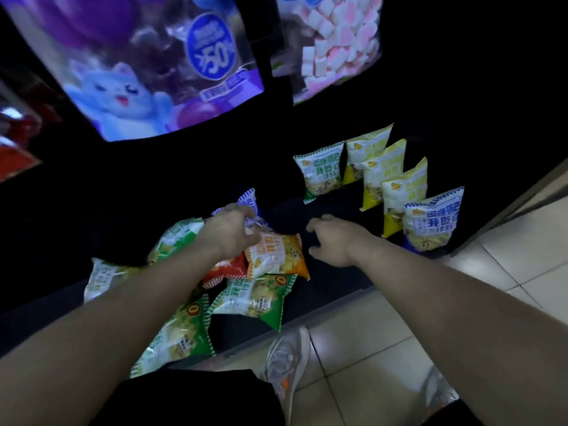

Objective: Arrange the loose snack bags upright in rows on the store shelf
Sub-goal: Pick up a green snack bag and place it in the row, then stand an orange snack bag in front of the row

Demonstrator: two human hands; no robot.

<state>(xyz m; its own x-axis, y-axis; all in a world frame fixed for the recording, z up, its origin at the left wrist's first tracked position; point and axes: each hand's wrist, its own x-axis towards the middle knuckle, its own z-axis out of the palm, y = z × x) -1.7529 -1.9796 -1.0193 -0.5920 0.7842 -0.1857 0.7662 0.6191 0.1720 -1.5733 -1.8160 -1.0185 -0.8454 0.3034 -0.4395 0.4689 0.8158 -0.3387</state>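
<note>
Hands: left hand (pixel 229 233), right hand (pixel 330 242), bare.
Forearms: bare back from the fingers.
Clothing: black garment (pixel 196 398).
Shoes: grey trainers (pixel 285 355), orange patch.

Both bare forearms are reaching forward and down, the left hand (pixel 229 233) curling its fingers around the crinkled top of a blue-edged bag (pixel 249 200), the right hand (pixel 330 242) hovering palm-down alongside, empty, fingers spread and loosely bent.
</note>
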